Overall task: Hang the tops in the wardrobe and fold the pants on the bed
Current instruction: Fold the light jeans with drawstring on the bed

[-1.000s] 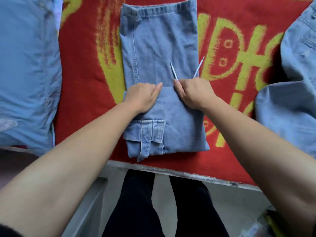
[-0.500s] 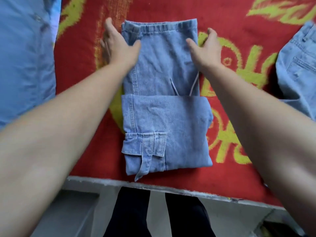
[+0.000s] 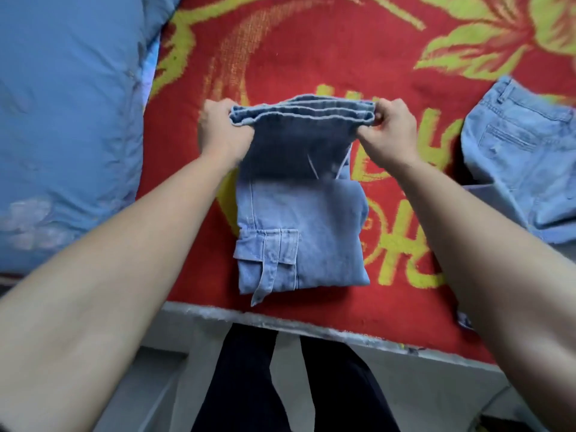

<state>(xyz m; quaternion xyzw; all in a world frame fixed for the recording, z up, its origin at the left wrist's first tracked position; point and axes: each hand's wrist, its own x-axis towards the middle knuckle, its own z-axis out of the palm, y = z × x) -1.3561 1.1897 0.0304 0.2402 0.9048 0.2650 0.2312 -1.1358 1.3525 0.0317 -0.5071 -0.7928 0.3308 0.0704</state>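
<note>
Head view: the top of the jeans (image 3: 299, 232) is pinched by the left hand (image 3: 222, 132) and right hand (image 3: 389, 132); one other pair (image 3: 530, 163) is laid right of them.

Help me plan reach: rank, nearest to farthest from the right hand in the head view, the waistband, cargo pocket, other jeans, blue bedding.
1. waistband, gripped by the right hand.
2. other jeans, to its right.
3. cargo pocket, lower left.
4. blue bedding, far left.
</note>
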